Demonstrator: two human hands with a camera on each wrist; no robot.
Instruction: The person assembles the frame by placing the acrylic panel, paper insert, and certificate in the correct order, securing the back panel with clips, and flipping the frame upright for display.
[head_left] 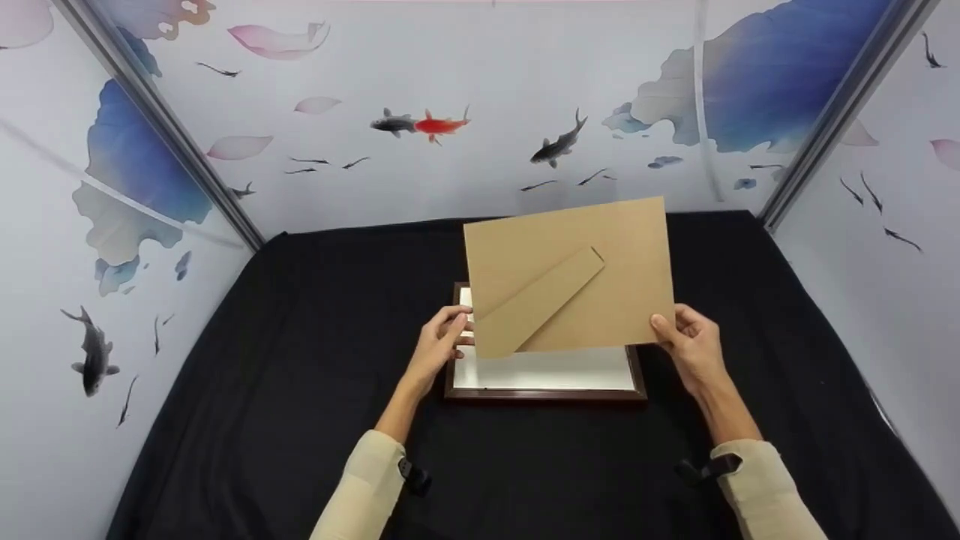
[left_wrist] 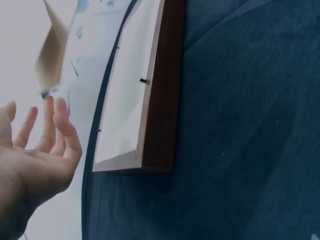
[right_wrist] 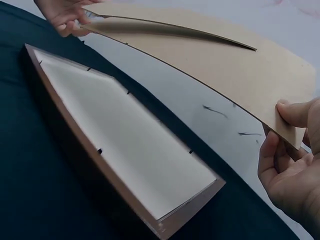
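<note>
A tan picture frame backing board, with a slanting easel leg on its face, is held up tilted over the frame. My right hand pinches its lower right corner, thumb on the face and fingers behind. At the board's left edge is my left hand; the left wrist view shows its fingers loosely bent and spread, thumb apart. Below lies a dark brown picture frame, back up, with a white sheet inside it. Small black tabs stand along its inner edges. The board hides the frame's upper part in the head view.
A black cloth covers the table under the frame. White panels printed with fish, petals and blue leaves stand behind and at both sides, with metal posts at the back corners. Each wrist wears a black strap.
</note>
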